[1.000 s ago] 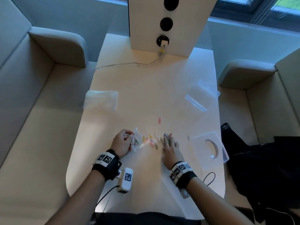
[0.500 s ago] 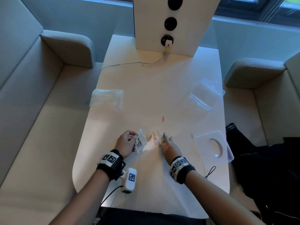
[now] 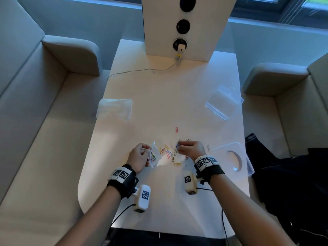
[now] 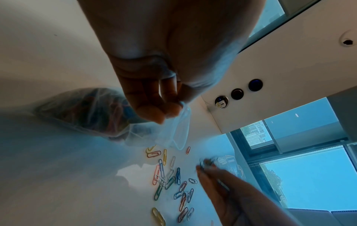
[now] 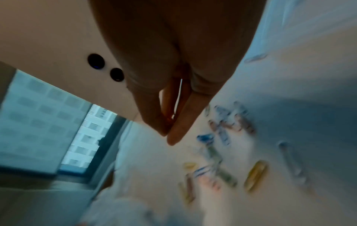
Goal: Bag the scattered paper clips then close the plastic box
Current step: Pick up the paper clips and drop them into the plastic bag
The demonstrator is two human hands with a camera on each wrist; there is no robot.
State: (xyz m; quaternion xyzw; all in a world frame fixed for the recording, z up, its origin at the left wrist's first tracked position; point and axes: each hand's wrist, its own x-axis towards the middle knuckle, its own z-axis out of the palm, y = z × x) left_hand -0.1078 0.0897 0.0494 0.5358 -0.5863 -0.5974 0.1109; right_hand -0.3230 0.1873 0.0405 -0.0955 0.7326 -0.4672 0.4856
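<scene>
Paper clips [image 3: 168,153] lie in a loose, coloured scatter on the desk [image 3: 159,95] between your two hands, with one red clip [image 3: 176,129] apart on the far side and a yellow one [image 3: 177,163] nearest you.

Left to right. A flat clear packet [image 3: 114,108] lies well off to the left, untouched. Your left hand [image 3: 139,158] pinches the rim of the small clear bag [image 4: 173,130] with curled fingers [image 4: 152,105] and holds its mouth towards the scatter; the left wrist view shows clips already inside it. That hand and bag stand where they stood a second ago.

The change is on the right. Your right hand [image 3: 192,148], flat on the clips a second ago and drawing them in half a second ago, is now lifted off the desk with thumb and fingertips [image 5: 170,131] pressed together. It appears to pinch a few clips, seen blurred at its tip in the left wrist view; the count cannot be told.

Finding: one more batch looks gathered and ready to carry to the bag mouth just beside it. Much of the scatter remains, so bagging is only part done.

Further right, the clear plastic box [image 3: 224,102] lies at the far right edge of the desk, and a second clear piece [image 3: 230,157] near your right wrist. Which is lid and which is base cannot be told, and the closing step is not yet begun.
</scene>
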